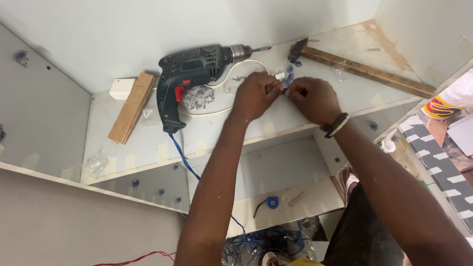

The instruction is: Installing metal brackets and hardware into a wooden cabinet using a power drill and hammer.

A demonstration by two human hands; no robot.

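Presently both hands meet over the white shelf panel (139,144) of an unfinished cabinet, fingertips together on a small item between them. The left hand (256,94) and right hand (315,99) are each pinched on this small white-and-blue piece (282,80); its exact kind is too small to tell. It sits directly between the two hands, touching both, with neither hand clearly nearer. No long axis can be read from it.

Just beyond the fingertips lie several loose blue plugs (290,69) and a white cable (216,111) looping back toward the left wrist. A dark green power drill (193,77) lies to the left of the left hand, its bit pointing right toward the hammer (358,68), whose wooden handle runs away to the right behind the right hand. A wooden offcut (132,107) rests further left, well apart from the hands. Small screws (198,97) lie scattered beside the drill.
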